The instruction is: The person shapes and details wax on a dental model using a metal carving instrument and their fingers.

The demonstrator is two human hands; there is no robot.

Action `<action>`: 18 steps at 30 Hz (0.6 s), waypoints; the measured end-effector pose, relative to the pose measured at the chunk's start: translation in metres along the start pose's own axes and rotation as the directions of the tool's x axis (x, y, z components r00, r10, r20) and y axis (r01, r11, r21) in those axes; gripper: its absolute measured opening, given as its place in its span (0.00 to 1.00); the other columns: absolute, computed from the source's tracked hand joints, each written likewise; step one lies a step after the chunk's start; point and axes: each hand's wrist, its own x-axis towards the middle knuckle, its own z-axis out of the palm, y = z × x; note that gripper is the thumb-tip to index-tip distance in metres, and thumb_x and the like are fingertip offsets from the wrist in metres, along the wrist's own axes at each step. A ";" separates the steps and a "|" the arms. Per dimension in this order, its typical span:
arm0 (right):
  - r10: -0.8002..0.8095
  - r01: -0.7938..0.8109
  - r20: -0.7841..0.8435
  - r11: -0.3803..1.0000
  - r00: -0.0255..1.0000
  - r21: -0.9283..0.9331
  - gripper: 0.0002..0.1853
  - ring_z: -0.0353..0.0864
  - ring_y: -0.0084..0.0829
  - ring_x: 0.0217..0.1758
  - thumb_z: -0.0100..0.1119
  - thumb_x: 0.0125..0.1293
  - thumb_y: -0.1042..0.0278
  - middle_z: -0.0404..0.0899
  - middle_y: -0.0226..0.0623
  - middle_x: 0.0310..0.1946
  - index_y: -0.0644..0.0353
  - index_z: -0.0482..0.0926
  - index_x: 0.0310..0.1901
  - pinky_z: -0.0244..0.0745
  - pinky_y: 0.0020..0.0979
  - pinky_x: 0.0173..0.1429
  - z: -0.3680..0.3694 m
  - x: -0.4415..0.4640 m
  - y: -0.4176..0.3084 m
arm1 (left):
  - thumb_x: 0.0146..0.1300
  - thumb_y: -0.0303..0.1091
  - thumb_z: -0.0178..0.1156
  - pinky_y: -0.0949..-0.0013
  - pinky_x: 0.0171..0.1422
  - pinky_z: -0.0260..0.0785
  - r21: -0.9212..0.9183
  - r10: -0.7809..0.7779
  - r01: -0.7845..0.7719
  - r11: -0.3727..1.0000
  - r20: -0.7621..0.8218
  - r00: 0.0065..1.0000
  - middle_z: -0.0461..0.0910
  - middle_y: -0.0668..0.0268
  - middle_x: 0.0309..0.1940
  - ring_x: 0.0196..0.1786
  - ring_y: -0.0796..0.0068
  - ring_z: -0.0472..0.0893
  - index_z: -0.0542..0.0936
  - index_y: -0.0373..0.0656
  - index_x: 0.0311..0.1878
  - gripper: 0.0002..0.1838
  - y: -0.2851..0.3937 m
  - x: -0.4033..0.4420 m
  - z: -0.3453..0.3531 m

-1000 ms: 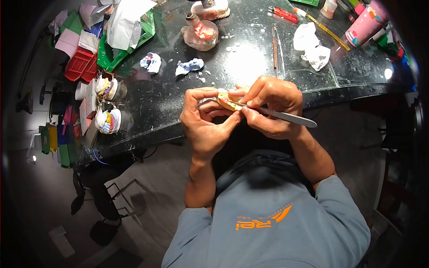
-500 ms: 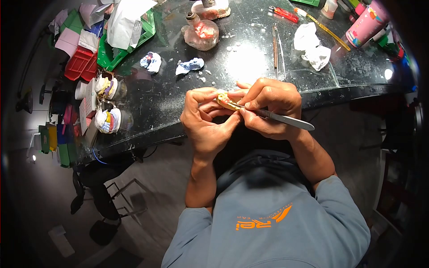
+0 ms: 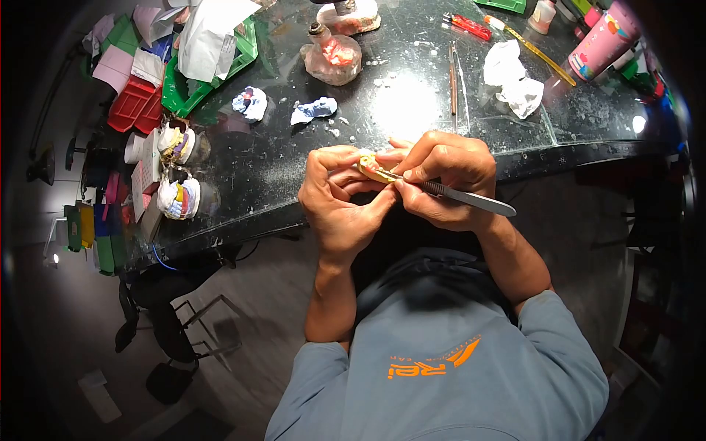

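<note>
Near the table's front edge, my left hand [image 3: 340, 202] is closed around a small yellow-and-pink dental piece [image 3: 371, 163], pinching it between thumb and fingers. In my right hand [image 3: 454, 176] is a metal carving knife [image 3: 471, 200] with a ribbed grip and a flat, rounded handle end. Its thin tip touches or lies very close to the dental piece; the exact contact is too small to tell. My fingertips meet around the piece and hide part of it.
Two dental models [image 3: 178, 197] in articulators stand at left. Crumpled bluish lumps [image 3: 314, 110], a glass burner [image 3: 332, 60], thin tools [image 3: 453, 81], white tissue [image 3: 513, 79], a yellow-handled brush [image 3: 540, 53] and a pink tumbler [image 3: 603, 42] lie farther back. A green basket [image 3: 179, 92] holds papers.
The knife's handle end has shifted very slightly. Both hands keep nearly the same place and grip.
</note>
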 end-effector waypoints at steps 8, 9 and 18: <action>0.004 -0.004 -0.004 1.000 1.000 -0.006 0.09 0.95 0.38 0.42 0.76 0.55 0.80 0.86 0.39 0.30 0.63 0.81 0.29 0.85 0.33 0.41 0.000 0.000 -0.002 | 0.52 0.14 0.80 0.71 0.53 0.89 0.011 0.010 -0.010 1.000 0.003 1.000 0.79 0.57 0.53 0.51 0.69 0.90 0.71 0.35 0.55 0.31 0.000 0.000 0.000; 0.002 -0.002 -0.003 1.000 1.000 -0.004 0.10 0.95 0.39 0.42 0.77 0.55 0.80 0.85 0.39 0.30 0.63 0.81 0.30 0.85 0.33 0.40 0.000 0.000 -0.002 | 0.52 0.14 0.80 0.71 0.53 0.89 0.008 0.006 -0.006 1.000 -0.001 1.000 0.79 0.57 0.53 0.51 0.70 0.90 0.71 0.36 0.55 0.31 0.000 0.000 0.001; 0.004 -0.003 -0.035 0.999 0.999 0.044 0.09 0.95 0.39 0.43 0.76 0.56 0.81 0.86 0.40 0.30 0.63 0.81 0.30 0.85 0.33 0.40 0.003 -0.002 0.003 | 0.52 0.14 0.80 0.72 0.50 0.89 -0.002 -0.001 0.001 1.000 0.001 1.000 0.81 0.57 0.51 0.48 0.71 0.90 0.71 0.36 0.53 0.31 0.005 0.002 0.004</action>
